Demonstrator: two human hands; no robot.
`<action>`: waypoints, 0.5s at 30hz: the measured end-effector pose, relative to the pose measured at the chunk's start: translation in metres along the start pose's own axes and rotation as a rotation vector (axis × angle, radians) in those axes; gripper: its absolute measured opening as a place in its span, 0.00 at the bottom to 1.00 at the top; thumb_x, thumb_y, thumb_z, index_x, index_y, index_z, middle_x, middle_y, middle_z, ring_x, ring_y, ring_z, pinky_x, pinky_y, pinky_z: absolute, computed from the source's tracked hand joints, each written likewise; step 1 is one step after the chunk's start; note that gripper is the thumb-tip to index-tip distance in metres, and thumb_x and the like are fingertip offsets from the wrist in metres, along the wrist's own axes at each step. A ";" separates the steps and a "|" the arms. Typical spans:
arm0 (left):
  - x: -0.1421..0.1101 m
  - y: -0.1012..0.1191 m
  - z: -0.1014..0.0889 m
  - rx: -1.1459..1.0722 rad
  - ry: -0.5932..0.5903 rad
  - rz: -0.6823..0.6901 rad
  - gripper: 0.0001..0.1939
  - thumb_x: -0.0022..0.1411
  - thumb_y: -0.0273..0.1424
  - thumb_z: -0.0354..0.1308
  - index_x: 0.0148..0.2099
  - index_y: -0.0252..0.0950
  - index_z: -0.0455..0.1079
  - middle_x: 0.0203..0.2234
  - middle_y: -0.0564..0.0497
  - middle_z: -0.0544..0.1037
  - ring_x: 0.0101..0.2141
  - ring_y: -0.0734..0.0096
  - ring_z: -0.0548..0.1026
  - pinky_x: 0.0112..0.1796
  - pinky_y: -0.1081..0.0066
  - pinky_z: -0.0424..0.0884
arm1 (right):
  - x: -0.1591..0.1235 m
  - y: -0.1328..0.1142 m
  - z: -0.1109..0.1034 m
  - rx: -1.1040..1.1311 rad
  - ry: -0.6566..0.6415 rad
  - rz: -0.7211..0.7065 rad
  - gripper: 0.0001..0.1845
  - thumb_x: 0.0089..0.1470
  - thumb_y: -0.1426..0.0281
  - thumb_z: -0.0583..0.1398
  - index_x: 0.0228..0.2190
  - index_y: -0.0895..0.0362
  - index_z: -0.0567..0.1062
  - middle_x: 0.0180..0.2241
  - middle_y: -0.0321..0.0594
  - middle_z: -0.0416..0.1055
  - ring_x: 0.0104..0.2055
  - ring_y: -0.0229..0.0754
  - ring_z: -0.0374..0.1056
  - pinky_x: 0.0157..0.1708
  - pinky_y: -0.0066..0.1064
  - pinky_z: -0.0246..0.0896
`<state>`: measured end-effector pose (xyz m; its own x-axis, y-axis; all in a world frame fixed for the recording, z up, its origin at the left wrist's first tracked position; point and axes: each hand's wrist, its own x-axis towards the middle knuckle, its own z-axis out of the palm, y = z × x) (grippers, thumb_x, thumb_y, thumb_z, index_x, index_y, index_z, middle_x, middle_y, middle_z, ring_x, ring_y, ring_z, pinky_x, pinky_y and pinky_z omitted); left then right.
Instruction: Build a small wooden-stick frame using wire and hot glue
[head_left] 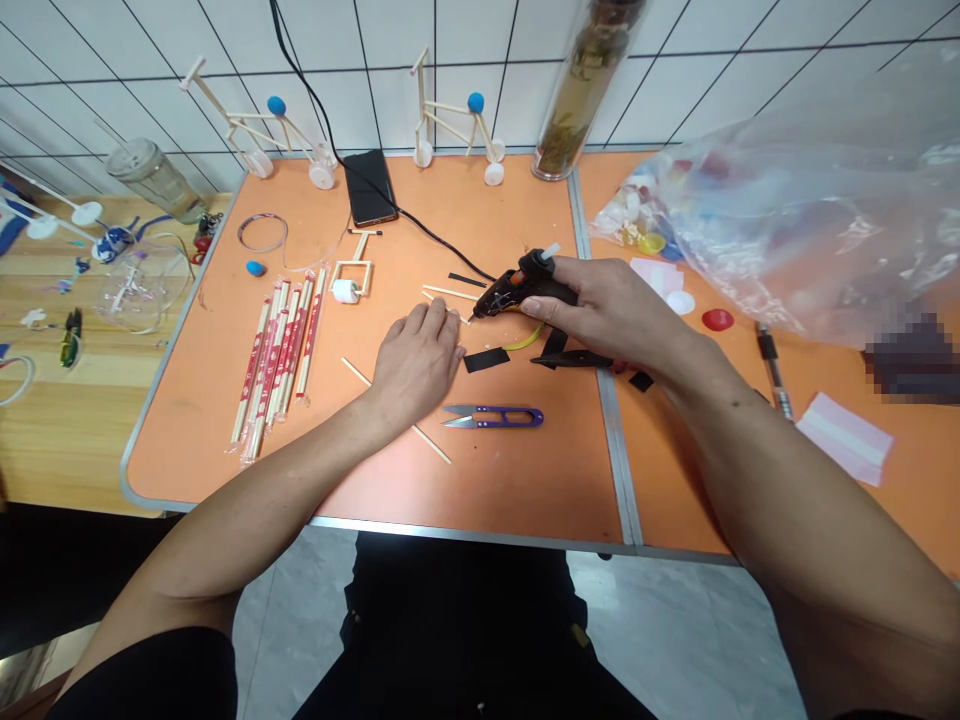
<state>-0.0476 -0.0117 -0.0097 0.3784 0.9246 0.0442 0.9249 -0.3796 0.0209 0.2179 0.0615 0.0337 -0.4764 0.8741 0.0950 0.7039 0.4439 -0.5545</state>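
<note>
My right hand grips a black hot glue gun, its nozzle pointing down and left near my left fingertips. A white glue stick pokes out of its back. My left hand rests on the table, fingers bent and close together, pressing a thin wooden stick whose end shows near the nozzle. Just beyond lies another wooden stick. One more stick passes beneath my left hand. Purple-handled thread snips lie nearer me, beside a black strip and dark pliers.
Wrapped chopsticks and a small stick frame lie at left. At the back stand two stick models with wheels, a phone and a tall bottle. The gun's cable crosses the table. A plastic bag fills the right.
</note>
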 end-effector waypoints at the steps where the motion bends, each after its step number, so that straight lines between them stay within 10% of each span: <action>1: 0.000 0.000 0.000 0.001 -0.001 0.002 0.27 0.86 0.32 0.49 0.78 0.28 0.69 0.76 0.28 0.71 0.71 0.39 0.72 0.65 0.46 0.75 | 0.000 0.000 0.000 -0.005 0.001 -0.002 0.22 0.69 0.47 0.63 0.49 0.48 0.86 0.41 0.46 0.87 0.42 0.63 0.80 0.41 0.45 0.64; 15: 0.001 0.001 -0.003 0.019 -0.034 -0.011 0.28 0.87 0.34 0.48 0.79 0.26 0.68 0.77 0.29 0.71 0.72 0.40 0.71 0.65 0.48 0.75 | 0.000 0.002 -0.001 -0.057 0.008 0.001 0.20 0.70 0.49 0.62 0.50 0.48 0.86 0.39 0.45 0.85 0.42 0.62 0.80 0.39 0.44 0.63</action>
<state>-0.0462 -0.0117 -0.0071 0.3690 0.9294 0.0103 0.9294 -0.3691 0.0020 0.2195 0.0622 0.0333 -0.4718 0.8759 0.1011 0.7334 0.4535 -0.5063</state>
